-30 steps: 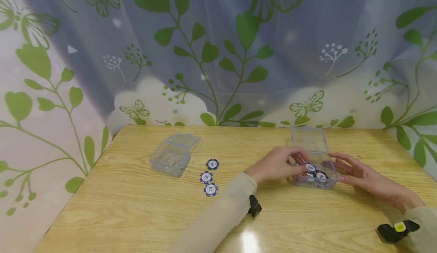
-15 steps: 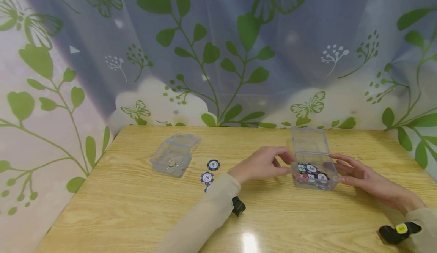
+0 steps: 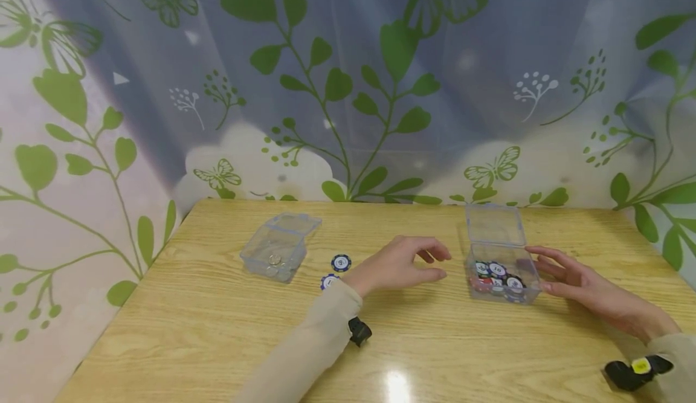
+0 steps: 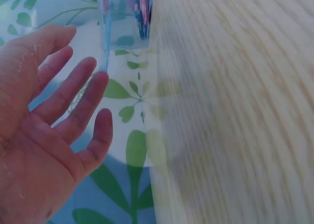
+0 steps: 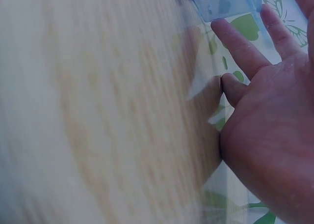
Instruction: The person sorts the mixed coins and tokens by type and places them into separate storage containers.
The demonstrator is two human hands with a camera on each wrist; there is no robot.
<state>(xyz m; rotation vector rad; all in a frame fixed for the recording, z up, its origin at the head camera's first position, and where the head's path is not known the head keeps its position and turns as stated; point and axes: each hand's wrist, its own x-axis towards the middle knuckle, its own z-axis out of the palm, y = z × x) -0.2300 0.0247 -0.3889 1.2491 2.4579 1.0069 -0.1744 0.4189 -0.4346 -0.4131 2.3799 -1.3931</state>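
My left hand [image 3: 399,264] hovers over the table left of the right-hand box, fingers loosely spread and holding nothing. In the left wrist view its palm [image 4: 39,155] shows bare. My right hand [image 3: 584,288] rests at the right side of a clear plastic box [image 3: 502,294], with fingertips at its wall. That box stands with its lid [image 3: 495,225] raised. Several poker chips [image 3: 497,269] lie inside it, black, blue and red. In the right wrist view, fingers [image 5: 240,44] reach toward the box's clear wall [image 5: 230,5].
Another clear box [image 3: 272,258] with its lid tipped back stands at the left, holding coins [image 3: 275,260]. Between the boxes a dark chip [image 3: 341,263] and a blue chip [image 3: 329,281] lie on the wooden table [image 3: 190,324]; the left sleeve partly covers the blue one. A patterned curtain hangs behind.
My left hand has come out of the right-hand box and moved left, its forearm now covering one loose chip and part of another. My right hand stays at the box.
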